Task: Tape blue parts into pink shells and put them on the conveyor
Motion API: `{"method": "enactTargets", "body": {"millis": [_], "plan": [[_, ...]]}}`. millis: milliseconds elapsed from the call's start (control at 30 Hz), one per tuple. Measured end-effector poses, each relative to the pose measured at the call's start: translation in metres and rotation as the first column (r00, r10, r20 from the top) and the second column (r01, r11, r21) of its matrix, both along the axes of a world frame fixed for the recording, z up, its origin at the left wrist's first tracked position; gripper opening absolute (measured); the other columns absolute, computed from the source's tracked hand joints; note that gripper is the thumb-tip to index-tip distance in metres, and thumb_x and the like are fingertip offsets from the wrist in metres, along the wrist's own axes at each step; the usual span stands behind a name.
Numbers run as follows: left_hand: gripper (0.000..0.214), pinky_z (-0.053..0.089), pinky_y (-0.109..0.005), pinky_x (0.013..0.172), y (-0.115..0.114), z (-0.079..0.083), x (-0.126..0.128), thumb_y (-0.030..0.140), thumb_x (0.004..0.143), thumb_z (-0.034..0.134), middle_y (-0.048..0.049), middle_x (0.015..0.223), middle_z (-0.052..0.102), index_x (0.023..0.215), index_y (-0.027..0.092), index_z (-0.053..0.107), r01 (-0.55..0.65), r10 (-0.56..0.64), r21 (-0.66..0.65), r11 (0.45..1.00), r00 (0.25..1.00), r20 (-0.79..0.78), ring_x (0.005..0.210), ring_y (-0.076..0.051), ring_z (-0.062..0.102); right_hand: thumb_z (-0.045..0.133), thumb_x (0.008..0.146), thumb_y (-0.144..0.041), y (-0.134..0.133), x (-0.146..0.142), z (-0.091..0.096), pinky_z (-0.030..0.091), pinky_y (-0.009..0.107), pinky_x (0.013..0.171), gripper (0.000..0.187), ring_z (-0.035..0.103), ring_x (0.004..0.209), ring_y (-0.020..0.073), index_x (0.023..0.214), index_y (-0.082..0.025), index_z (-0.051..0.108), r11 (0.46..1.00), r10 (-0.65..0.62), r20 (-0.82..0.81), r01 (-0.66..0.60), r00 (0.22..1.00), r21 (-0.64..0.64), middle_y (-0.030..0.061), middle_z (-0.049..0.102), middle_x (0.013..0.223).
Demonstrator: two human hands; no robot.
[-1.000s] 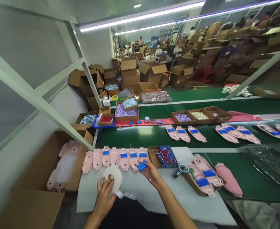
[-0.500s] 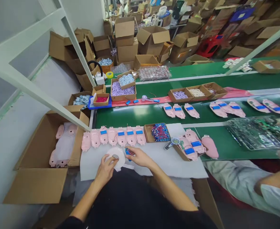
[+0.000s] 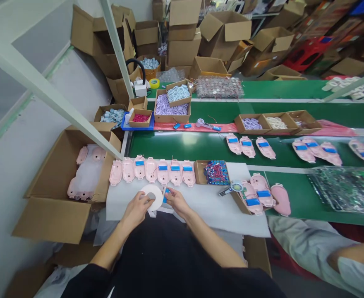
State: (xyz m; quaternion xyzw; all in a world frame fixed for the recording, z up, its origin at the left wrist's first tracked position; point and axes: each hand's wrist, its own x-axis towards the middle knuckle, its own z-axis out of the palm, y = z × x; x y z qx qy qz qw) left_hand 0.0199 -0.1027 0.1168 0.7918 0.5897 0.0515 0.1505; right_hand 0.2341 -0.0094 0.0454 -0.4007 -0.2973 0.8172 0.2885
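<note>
Well inside foam sheet (image 3: 213, 221) (tape roll (image 3: 151, 195))

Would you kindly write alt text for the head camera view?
A person's left hand holds a white tape roll, the right hand a small blue part, near a row of pink plastic casings on a white sheet.

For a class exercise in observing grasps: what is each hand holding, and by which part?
The left hand holds a white tape roll by its lower left rim. The right hand pinches a small blue pack in its fingertips; the exact spot is hidden.
</note>
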Motion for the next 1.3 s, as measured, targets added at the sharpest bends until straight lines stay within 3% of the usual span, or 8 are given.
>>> {"method": "enactTargets", "body": {"millis": [233, 300, 367, 467, 533, 600, 1033, 1300], "plan": [[0.056, 0.057, -0.035, 0.087, -0.021, -0.002, -0.034, 0.009, 0.086, 0.058, -0.0064, 0.117, 0.067, 0.136, 0.035, 0.064, -0.051, 0.063, -0.133, 0.99, 0.995, 0.083, 0.122, -0.027, 0.05, 0.08, 0.08, -0.053, 0.135, -0.016, -0.026, 0.057, 0.039, 0.098, 0.045, 0.071, 0.109, 0.0214, 0.107, -0.022, 0.062, 0.846, -0.507, -0.019, 0.501, 0.862, 0.182, 0.0094, 0.076, 0.112], [0.052, 0.056, -0.04, 0.093, -0.033, -0.012, -0.054, 0.015, 0.087, 0.06, -0.0086, 0.12, 0.067, 0.136, 0.029, 0.064, -0.199, 0.208, -0.105, 0.974, 0.975, 0.083, 0.121, -0.029, 0.05, 0.08, 0.08, -0.051, 0.163, -0.034, -0.043, 0.056, 0.039, 0.097, 0.05, 0.071, 0.11, 0.022, 0.115, -0.021, 0.059, 0.887, -0.385, 0.167, 0.314, 0.908, 0.339, 0.0115, 0.075, 0.117], [0.048, 0.053, -0.046, 0.102, -0.045, -0.02, -0.073, 0.017, 0.087, 0.06, -0.0104, 0.12, 0.067, 0.134, 0.024, 0.066, -0.341, 0.342, -0.034, 0.94, 0.936, 0.077, 0.121, -0.031, 0.049, 0.078, 0.084, -0.046, 0.176, -0.057, -0.06, 0.055, 0.038, 0.097, 0.049, 0.07, 0.111, 0.0234, 0.121, -0.019, 0.06, 0.882, -0.152, 0.468, -0.094, 0.871, 0.461, 0.0128, 0.074, 0.12], [0.044, 0.049, -0.05, 0.108, -0.061, -0.029, -0.089, 0.02, 0.087, 0.061, -0.0113, 0.121, 0.068, 0.131, 0.022, 0.069, -0.445, 0.442, 0.023, 0.895, 0.894, 0.074, 0.122, -0.033, 0.049, 0.067, 0.094, -0.036, 0.182, -0.091, -0.079, 0.051, 0.034, 0.096, 0.041, 0.069, 0.114, 0.0251, 0.132, -0.022, 0.06, 0.522, 0.067, 0.89, -0.776, 0.451, 0.353, 0.0123, 0.073, 0.127], [0.044, 0.049, -0.05, 0.107, -0.072, -0.034, -0.092, 0.02, 0.086, 0.062, -0.0107, 0.12, 0.068, 0.13, 0.023, 0.07, -0.462, 0.461, 0.001, 0.887, 0.884, 0.08, 0.121, -0.033, 0.05, 0.063, 0.097, -0.03, 0.187, -0.108, -0.087, 0.05, 0.033, 0.093, 0.037, 0.068, 0.113, 0.0262, 0.134, -0.024, 0.061, 0.262, 0.073, 0.975, -0.947, 0.21, 0.185, 0.0123, 0.072, 0.128], [0.045, 0.05, -0.049, 0.107, -0.082, -0.039, -0.093, 0.018, 0.085, 0.062, -0.0099, 0.12, 0.069, 0.129, 0.023, 0.07, -0.467, 0.468, -0.035, 0.884, 0.879, 0.093, 0.121, -0.032, 0.051, 0.061, 0.097, -0.025, 0.193, -0.122, -0.093, 0.049, 0.033, 0.09, 0.033, 0.069, 0.11, 0.0268, 0.129, -0.023, 0.063, 0.16, 0.086, 0.988, -0.98, 0.132, 0.117, 0.013, 0.072, 0.126], [0.051, 0.054, -0.05, 0.105, -0.088, -0.061, -0.126, 0.012, 0.079, 0.061, -0.0093, 0.121, 0.071, 0.127, 0.026, 0.073, -0.533, 0.554, -0.16, 0.831, 0.821, 0.141, 0.121, -0.032, 0.053, 0.044, 0.103, -0.019, 0.187, -0.163, -0.121, 0.051, 0.036, 0.097, 0.036, 0.063, 0.123, 0.0283, 0.136, -0.016, 0.057, 0.026, 0.077, 0.997, -1.0, 0.004, 0.002, 0.0195, 0.066, 0.133], [0.054, 0.056, -0.05, 0.103, -0.097, -0.082, -0.141, 0.009, 0.076, 0.061, -0.0087, 0.122, 0.073, 0.124, 0.028, 0.075, -0.561, 0.574, -0.121, 0.819, 0.804, 0.154, 0.119, -0.033, 0.057, 0.044, 0.09, 0.002, 0.179, -0.171, -0.126, 0.055, 0.048, 0.096, 0.051, 0.063, 0.123, 0.0358, 0.139, -0.008, 0.057, 0.032, 0.056, 0.998, -0.999, -0.006, -0.008, 0.0286, 0.064, 0.133]]}}
